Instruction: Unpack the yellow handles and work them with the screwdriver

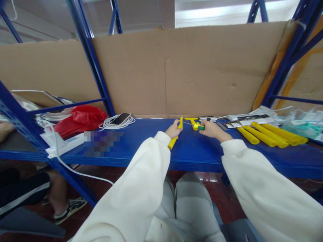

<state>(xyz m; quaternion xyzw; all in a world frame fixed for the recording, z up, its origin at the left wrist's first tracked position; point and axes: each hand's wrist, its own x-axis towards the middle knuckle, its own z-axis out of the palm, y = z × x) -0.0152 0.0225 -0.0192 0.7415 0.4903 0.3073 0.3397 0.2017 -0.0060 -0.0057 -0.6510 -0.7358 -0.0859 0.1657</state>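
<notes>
Both our hands are busy near the centre of the frame, over the blue shelf [142, 129]. Our left hand [174, 130] is closed around a yellow handle [172, 144], whose narrower end points up beyond our fingers. Our right hand [210, 129] grips a green-and-yellow screwdriver [201, 128], its thin shaft running left towards the handle's upper part; we cannot tell whether the tip is seated. Just behind the screwdriver lies a yellow T-shaped piece [191, 119], apart from the handle.

We judge work on this handle to be under way, not finished, though any fastening is too small to read. At the right of the frame, several yellow-handled tools [268, 136] lie side by side; whether they are done or waiting, we cannot say. Left of centre, a phone [121, 118] rests on a coiled white cable [110, 123].
</notes>
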